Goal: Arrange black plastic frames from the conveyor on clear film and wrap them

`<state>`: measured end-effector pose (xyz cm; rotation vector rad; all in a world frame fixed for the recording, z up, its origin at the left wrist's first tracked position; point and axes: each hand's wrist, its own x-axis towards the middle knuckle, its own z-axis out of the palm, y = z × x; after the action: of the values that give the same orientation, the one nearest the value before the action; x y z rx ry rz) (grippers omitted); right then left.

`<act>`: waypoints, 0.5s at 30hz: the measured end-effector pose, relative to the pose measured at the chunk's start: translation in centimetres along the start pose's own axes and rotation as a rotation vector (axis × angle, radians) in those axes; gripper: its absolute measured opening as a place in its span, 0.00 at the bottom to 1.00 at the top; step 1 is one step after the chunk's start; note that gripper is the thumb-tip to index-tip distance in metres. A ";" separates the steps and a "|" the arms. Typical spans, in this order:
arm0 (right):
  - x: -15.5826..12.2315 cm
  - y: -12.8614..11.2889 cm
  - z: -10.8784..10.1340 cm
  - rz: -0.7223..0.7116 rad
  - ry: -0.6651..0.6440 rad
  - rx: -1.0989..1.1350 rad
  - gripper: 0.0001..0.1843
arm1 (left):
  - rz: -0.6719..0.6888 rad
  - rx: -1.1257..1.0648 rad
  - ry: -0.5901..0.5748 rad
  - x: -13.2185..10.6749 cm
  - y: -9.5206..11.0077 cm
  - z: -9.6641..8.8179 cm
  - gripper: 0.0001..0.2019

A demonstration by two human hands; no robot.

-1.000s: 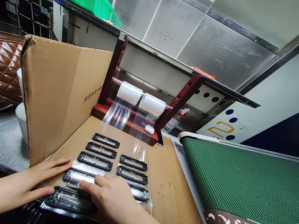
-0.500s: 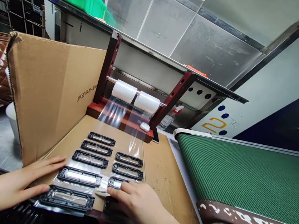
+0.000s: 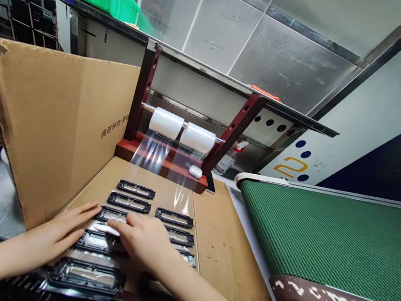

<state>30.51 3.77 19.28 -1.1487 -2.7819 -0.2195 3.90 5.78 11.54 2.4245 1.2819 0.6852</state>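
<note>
Black plastic frames with long clear windows lie in two columns on strips of clear film (image 3: 179, 197). My right hand (image 3: 146, 241) is pinched over the left column, between the third frame (image 3: 108, 213) and the fourth frame (image 3: 94, 241). From its fingertips sticks out a thin, pale blade (image 3: 104, 228), lying low over the film; its handle is hidden. My left hand (image 3: 64, 229) lies with fingers stretched along the left ends of these frames, its fingertips touching or close to them. The nearest frame (image 3: 87, 275) sits below both hands. My right forearm covers part of the right column.
Two film rolls (image 3: 167, 123) hang on a rod in a dark red stand (image 3: 128, 149) at the back. A cardboard flap (image 3: 59, 120) rises on the left. To the right runs a green conveyor belt (image 3: 331, 238). A spray bottle (image 3: 226, 162) stands behind the stand.
My right hand has moved left and away from me, from the right column to the left column, with the blade. My left hand has shifted slightly up along the frames.
</note>
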 end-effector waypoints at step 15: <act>-0.8 2.5 -0.2 -0.069 -0.092 0.038 0.16 | -0.038 -0.029 -0.019 -0.2 0.3 0.3 0.25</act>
<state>32.83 4.95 19.53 -1.0822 -2.8953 -0.1231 4.15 5.40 11.42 2.3719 1.2985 0.6641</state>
